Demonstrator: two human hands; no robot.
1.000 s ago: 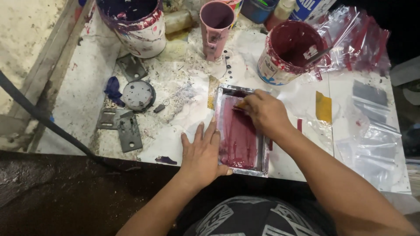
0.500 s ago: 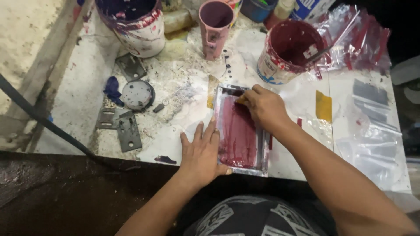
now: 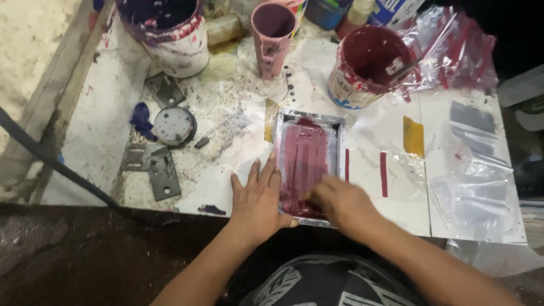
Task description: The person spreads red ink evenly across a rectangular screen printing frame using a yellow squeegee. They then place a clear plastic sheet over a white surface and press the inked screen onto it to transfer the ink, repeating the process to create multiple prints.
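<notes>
Perhaps blurred right hand [image 3: 340, 203] on ink-smeared rectangular frame [image 3: 309, 161].

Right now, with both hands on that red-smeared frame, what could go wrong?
The left hand lies flat beside the small metal frame; if it slips, the frame may shift and smear. The right hand, blurred, is over wet red ink, which could stain it. The open red paint can stands close behind and might be knocked.
</notes>
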